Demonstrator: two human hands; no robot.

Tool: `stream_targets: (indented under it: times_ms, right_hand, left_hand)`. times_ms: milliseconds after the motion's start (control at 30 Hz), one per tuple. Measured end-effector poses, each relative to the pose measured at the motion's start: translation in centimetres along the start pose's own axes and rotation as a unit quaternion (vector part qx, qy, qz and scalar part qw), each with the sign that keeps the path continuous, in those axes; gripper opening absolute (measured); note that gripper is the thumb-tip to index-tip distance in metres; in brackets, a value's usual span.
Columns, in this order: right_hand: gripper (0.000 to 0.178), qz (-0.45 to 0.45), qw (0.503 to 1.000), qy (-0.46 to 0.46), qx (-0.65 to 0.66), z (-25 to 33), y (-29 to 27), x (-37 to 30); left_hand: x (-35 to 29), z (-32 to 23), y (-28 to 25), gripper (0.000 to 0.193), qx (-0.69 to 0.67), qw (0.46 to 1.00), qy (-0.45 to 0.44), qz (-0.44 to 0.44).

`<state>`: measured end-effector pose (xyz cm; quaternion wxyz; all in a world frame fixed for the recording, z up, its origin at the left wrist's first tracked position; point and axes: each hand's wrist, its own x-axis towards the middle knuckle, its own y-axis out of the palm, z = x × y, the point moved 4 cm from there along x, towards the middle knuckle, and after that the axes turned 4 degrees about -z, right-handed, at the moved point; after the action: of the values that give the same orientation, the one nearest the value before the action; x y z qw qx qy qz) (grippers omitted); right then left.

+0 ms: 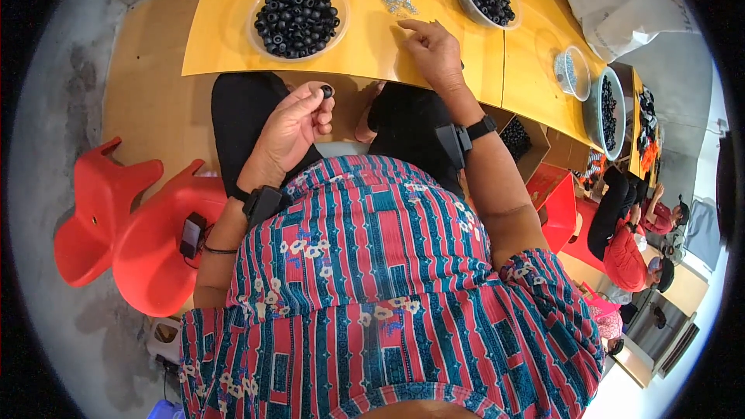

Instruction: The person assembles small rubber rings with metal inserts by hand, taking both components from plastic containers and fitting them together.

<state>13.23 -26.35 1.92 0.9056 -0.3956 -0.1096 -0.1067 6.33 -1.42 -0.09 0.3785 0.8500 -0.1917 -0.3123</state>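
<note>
I log: left hand [293, 122], fingers pinching one black bead-like piece [327, 91], presumably steadying it; right hand [436, 53], fingers curled, grip unclear, near silvery bits [398, 3] apparently spread for reach.

Fisheye head camera: left one of a pair on that person's head, looking down
Patterned shirt [372, 264]: closest, filling the lower middle
Left hand [289, 126], right hand [436, 54]: beyond it, upper middle
Yellow table [372, 54]: top, running out of view
Co-workers [625, 256]: far right, small
</note>
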Motion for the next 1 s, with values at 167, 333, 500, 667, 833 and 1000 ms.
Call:
stream_targets:
  times_ms: [167,333,500,667,833,1000]
  right_hand:
    - [0.017,0.012,0.996,-0.059,-0.061,0.2,0.6,0.7]
    - [0.009,0.042,0.994,-0.067,-0.078,-0.1,1.0,1.3]
    - [0.009,0.026,0.985,-0.124,-0.114,0.4,1.2,0.7]
    - [0.009,-0.011,0.984,-0.154,-0.092,0.8,0.8,0.2]
    - [0.004,0.106,0.970,0.052,0.215,4.7,1.7,-1.8]
    - [0.006,0.171,0.887,0.101,0.416,9.3,2.3,-3.5]
  left_hand:
    - [-0.2,0.2,-0.2,0.016,0.001,1.000,-0.007,-0.006]
    - [-0.3,-0.2,0.1,0.015,0.004,1.000,0.009,-0.010]
    - [0.4,-0.2,-0.1,0.015,-0.016,1.000,0.010,0.010]
    - [1.0,0.1,0.3,0.019,-0.040,0.999,0.001,0.011]
    - [1.4,0.1,0.4,0.018,-0.050,0.999,0.013,0.016]
    - [1.5,-0.6,0.6,0.017,0.048,0.991,0.120,-0.031]
